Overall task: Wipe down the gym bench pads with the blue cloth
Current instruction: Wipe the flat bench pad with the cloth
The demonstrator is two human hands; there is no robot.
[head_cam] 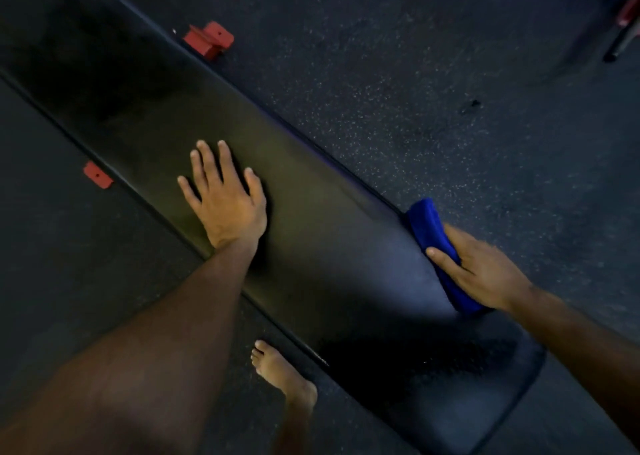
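Note:
A long black bench pad [311, 240] runs diagonally from the upper left to the lower right. My left hand [225, 198] lies flat on its middle, fingers spread, holding nothing. My right hand [481, 267] grips a folded blue cloth [429, 229] and presses it against the pad's far long edge, towards the lower right end. Part of the cloth is hidden under my fingers and palm.
Red bench feet [209, 41] [98, 175] stick out on either side of the pad on the dark speckled rubber floor [415, 91]. My bare foot [282, 371] stands on the floor at the pad's near edge. A dark bar [623, 41] and red frame part sit at the upper right.

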